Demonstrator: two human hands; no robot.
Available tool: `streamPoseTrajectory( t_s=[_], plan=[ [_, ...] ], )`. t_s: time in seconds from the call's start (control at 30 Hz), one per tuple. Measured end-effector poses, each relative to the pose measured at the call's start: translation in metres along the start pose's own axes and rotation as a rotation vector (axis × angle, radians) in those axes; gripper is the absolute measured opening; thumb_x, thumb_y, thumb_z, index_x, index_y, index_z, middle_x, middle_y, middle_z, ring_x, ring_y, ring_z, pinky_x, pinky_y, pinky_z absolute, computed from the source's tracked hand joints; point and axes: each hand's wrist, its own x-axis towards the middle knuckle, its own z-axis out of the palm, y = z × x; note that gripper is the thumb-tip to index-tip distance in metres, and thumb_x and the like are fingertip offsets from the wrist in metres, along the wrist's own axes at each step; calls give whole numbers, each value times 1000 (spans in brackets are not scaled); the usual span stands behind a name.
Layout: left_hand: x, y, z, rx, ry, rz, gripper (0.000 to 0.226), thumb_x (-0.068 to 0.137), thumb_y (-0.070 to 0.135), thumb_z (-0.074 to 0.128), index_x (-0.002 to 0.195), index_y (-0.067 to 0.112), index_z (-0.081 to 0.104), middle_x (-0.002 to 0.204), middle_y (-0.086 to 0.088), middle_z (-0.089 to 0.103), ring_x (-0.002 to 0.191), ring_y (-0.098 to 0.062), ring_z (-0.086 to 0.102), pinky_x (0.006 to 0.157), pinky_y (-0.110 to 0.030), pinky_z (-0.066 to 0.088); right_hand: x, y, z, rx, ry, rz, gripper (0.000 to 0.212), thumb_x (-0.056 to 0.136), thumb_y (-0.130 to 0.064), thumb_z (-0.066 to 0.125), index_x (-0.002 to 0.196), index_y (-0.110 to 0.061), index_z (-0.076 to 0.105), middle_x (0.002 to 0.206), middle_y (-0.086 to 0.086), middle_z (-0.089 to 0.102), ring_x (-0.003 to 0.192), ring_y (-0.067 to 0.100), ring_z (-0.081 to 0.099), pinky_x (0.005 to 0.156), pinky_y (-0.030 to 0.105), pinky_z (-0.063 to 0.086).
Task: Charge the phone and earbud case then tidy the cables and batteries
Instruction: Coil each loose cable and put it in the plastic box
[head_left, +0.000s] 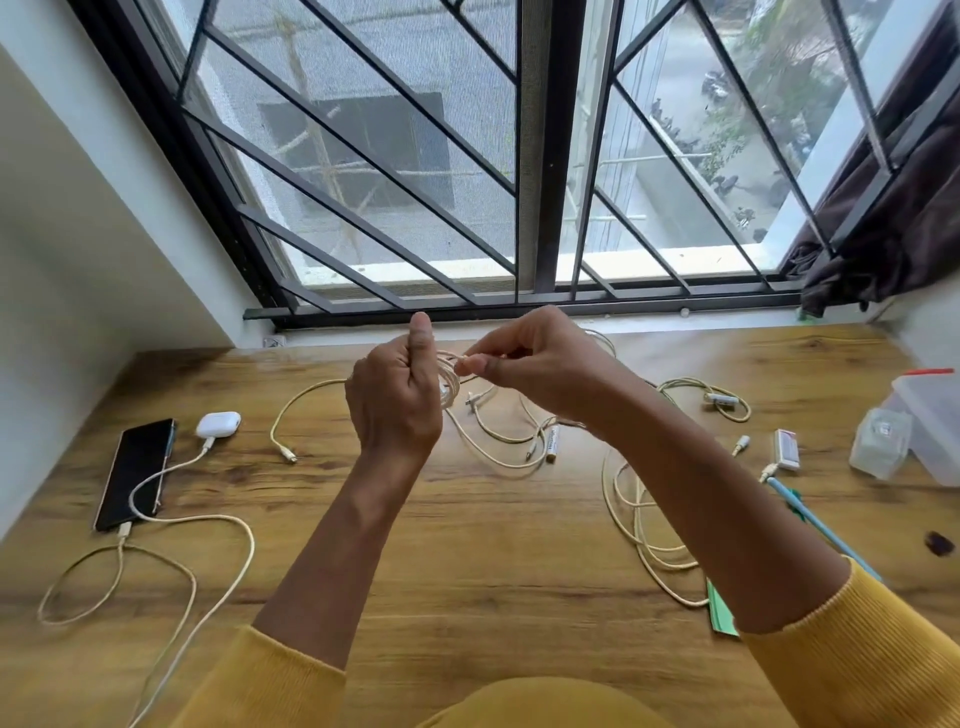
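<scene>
My left hand (396, 392) grips a small coil of cream cable (451, 378) above the wooden table (467, 561). My right hand (524, 358) pinches the plug end of that cable beside the coil. On the left lies a black phone (137, 470) with a cable plugged into its near end. A white earbud case (218, 423) sits by the phone's far end, also with a cable plugged in. Loose cream cables (498, 441) sprawl under my hands. A white battery (551, 442) lies among them. Another tangle of cable (639, 525) lies to the right.
Clear plastic containers (914, 431) stand at the right edge. A battery pack (786, 448) lies near them, and a further cable with an adapter (719, 399) behind. A blue stick (810, 517) and a green strip (722, 613) lie front right. Barred window (519, 156) beyond the table.
</scene>
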Motion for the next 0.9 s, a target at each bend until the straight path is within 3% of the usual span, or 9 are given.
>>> streamPoseTrajectory(
  t_s=[0.07,0.17,0.3,0.4,0.53,0.63,0.73,0.83,0.9],
  plan=[
    [-2,2,3,8,42,-5,67,112,46,35,53,15,38,45,5,43,45,-19,45,54,-38,34,-4,-5,4,34,-63,41,11,96,-12,75,100,-5,83,70,14,66,61,16,50,53,27,40],
    [-1,8,6,-95,59,-65,66,113,45,35,53,19,42,47,6,49,46,-14,50,55,-35,33,-8,-8,15,112,-53,39,9,91,4,73,96,2,80,73,16,73,66,18,65,53,29,51],
    [3,15,8,-257,-7,-89,71,109,60,31,60,14,53,53,-1,59,53,-26,61,53,-44,48,-11,-7,20,221,11,7,18,92,8,61,92,5,79,81,25,75,68,22,70,59,31,60],
    [8,16,8,-235,19,-78,72,108,60,30,66,10,60,60,-1,65,60,-24,64,62,-49,52,-15,-7,16,357,36,7,27,96,7,50,98,7,77,87,26,77,73,26,72,67,36,62],
    [10,16,7,-221,28,-86,69,109,58,32,63,14,58,58,2,63,58,-19,61,60,-46,49,-17,-3,12,369,6,-83,19,101,6,59,110,6,75,96,29,76,80,29,72,77,42,62],
    [7,23,8,-279,15,-111,64,113,48,38,53,27,47,49,12,55,46,-6,49,55,-35,39,-16,0,11,196,29,-201,14,94,-1,75,107,-3,80,93,27,74,77,17,62,72,33,53],
    [5,27,7,-354,-38,-118,64,110,54,36,57,20,47,48,6,52,47,-16,49,52,-43,43,-15,-1,8,76,77,-219,12,88,-15,85,99,-15,82,90,10,76,76,7,60,71,26,51],
    [3,32,7,-476,-99,-181,62,113,49,37,57,22,43,48,9,44,48,-12,42,55,-38,37,-12,1,9,-4,157,-192,15,83,-27,90,93,-33,80,104,-4,67,95,6,62,75,28,53],
    [0,38,7,-541,-122,-205,61,115,43,37,59,20,44,50,10,44,49,-10,44,54,-33,38,-10,1,13,9,186,-188,19,83,-27,90,90,-37,76,112,-2,62,106,10,64,81,30,59]
  ],
)
